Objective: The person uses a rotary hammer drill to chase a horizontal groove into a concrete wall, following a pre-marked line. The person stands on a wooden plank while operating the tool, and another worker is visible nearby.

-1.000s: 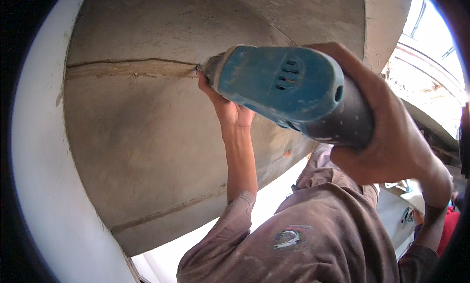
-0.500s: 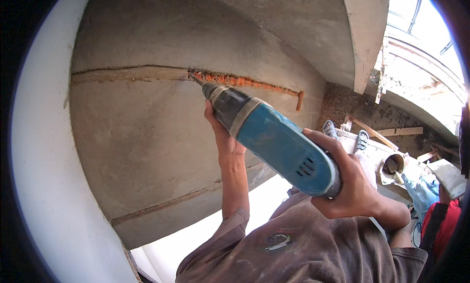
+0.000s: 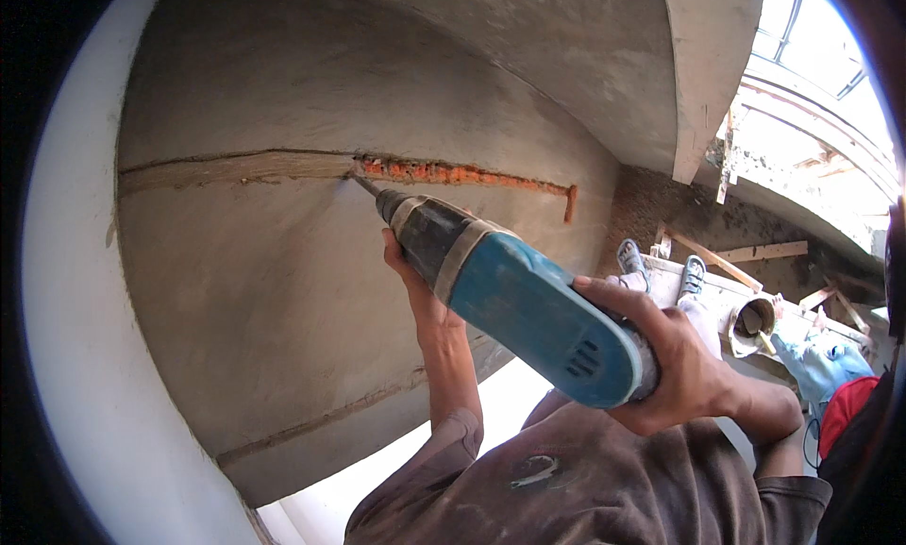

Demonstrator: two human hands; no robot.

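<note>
I hold a blue and black hammer drill (image 3: 528, 309) at a slant across the view. My right hand (image 3: 668, 356) is wrapped round its rear handle. My left hand (image 3: 423, 290) cups the dark front section from below, its fingers partly hidden behind the tool. The thin metal bit (image 3: 366, 184) meets the grey plastered wall (image 3: 255, 281) at the left end of a rough groove (image 3: 453, 174), where orange brick shows. Left of that point, a smoother chased strip (image 3: 226, 169) carries on along the wall.
Sandalled feet (image 3: 693, 273) rest on a pale board at right. Beside them stands a bucket (image 3: 752, 318), with wooden planks (image 3: 766, 251) behind. A person in light blue (image 3: 823, 364) is at the far right near red cloth (image 3: 846, 413). A white surface (image 3: 71, 290) curves along the left.
The bit has shifted from the groove's left end to its lower edge. The wall's groove sits a little lower in view, and the drill has tilted slightly. Both hands keep their hold.
</note>
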